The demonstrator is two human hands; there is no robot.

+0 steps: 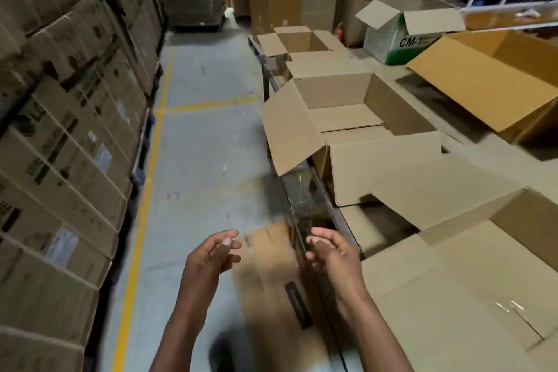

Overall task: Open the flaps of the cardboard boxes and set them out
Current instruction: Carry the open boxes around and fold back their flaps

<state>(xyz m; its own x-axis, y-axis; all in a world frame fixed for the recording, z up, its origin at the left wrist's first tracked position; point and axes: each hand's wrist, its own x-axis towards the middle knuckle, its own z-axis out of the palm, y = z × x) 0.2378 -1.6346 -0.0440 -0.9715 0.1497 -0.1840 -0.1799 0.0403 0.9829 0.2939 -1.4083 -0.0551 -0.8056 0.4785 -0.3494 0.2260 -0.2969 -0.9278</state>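
Note:
Three brown cardboard boxes stand in a row on a long table at the right with their flaps spread: a near box (pixel 471 281), a middle box (pixel 356 118) and a far box (pixel 297 39). A flat cardboard piece (pixel 271 287) lies blurred below and between my hands, beside the table's front edge. My left hand (pixel 211 254) and my right hand (pixel 329 251) hover side by side in front of me, fingers loosely curled and apart. Neither hand holds or touches anything.
A wall of stacked, strapped cartons (pixel 69 130) lines the left. A grey floor aisle with yellow lines (pixel 157 142) runs between them and the table. A big open box (pixel 495 78) and a green-and-white box (pixel 401 36) sit at the right back.

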